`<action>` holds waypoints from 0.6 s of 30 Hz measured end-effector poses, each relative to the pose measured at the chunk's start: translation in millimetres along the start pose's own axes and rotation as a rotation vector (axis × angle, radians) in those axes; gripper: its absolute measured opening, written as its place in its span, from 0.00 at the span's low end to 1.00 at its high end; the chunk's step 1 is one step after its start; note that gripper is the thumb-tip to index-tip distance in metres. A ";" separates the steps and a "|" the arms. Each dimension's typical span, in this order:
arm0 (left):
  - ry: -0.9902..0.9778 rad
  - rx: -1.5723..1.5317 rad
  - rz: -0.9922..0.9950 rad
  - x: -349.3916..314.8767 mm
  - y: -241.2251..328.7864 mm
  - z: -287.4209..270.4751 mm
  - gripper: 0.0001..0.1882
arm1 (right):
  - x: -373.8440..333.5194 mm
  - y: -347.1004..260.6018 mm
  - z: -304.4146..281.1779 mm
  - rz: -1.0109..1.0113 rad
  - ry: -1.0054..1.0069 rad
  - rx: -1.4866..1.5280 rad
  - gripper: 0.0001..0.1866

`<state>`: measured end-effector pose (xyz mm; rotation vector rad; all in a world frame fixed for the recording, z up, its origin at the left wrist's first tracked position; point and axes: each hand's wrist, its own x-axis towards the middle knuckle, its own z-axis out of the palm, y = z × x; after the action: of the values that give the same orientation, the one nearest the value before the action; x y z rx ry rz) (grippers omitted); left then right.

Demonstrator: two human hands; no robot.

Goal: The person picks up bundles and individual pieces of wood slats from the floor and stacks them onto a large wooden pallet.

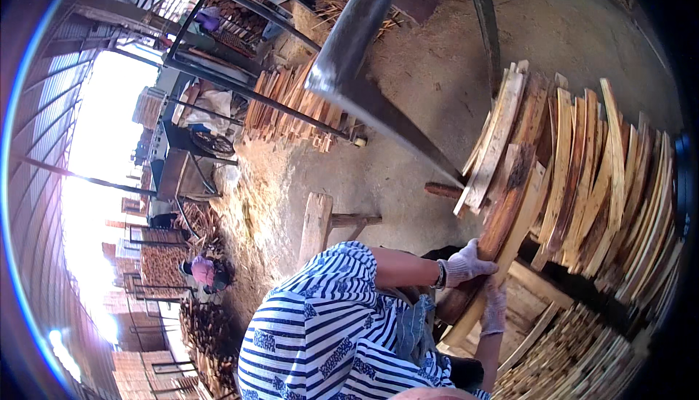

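Note:
My left hand (468, 264), in a pale knitted glove with a dark band at the wrist, is closed on a long wooden slat (512, 214) with a reddish-brown, bark-like face. Just below it, my right hand (494, 308), gloved too, is closed around the paler edge of the wood. This pale edge (526, 214) runs along the brown one; whether they are one slat or two I cannot tell. The far end of the wood reaches to a stack of rough slats (582, 174). My fingers are partly hidden by the wood and gloves.
A dark metal bar (386, 116) crosses close above the floor. More slats (575, 360) lie piled at the lower right. A wooden bench (317, 225) stands left of my arm. Further off are a slat pile (291, 105), a cart (182, 174) and a person in pink (207, 272).

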<state>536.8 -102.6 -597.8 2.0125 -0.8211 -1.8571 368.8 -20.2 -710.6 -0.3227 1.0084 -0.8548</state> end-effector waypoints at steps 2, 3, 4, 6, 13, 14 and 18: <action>-0.052 0.000 -0.018 -28.6 -10.7 13.9 0.50 | -43.4 -3.5 -3.1 0.019 0.043 0.037 0.38; -0.067 -0.019 -0.018 -45.4 -18.1 26.0 0.50 | -74.4 -6.3 -2.8 0.012 0.004 0.092 0.39; -0.099 -0.086 0.053 -63.3 -26.9 37.9 0.50 | -111.1 -8.8 0.3 -0.077 0.052 0.034 0.36; -0.179 0.034 0.026 -106.8 -48.8 58.6 0.51 | -184.4 -13.6 13.2 -0.004 0.312 -0.177 0.32; -0.563 0.161 -0.065 -192.8 -118.8 76.7 0.46 | -333.5 19.2 52.1 0.127 0.461 -0.107 0.41; -0.581 0.305 -0.141 -190.0 -127.5 82.4 0.45 | -336.2 28.7 52.8 0.154 0.474 0.187 0.39; -0.787 0.516 -0.159 -136.5 -150.6 109.7 0.42 | -328.8 54.9 33.6 0.318 0.601 0.318 0.36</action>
<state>460.6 115.1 -585.6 1.5697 -1.4967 -2.8156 340.1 258.3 -526.5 0.3834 1.4055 -0.8179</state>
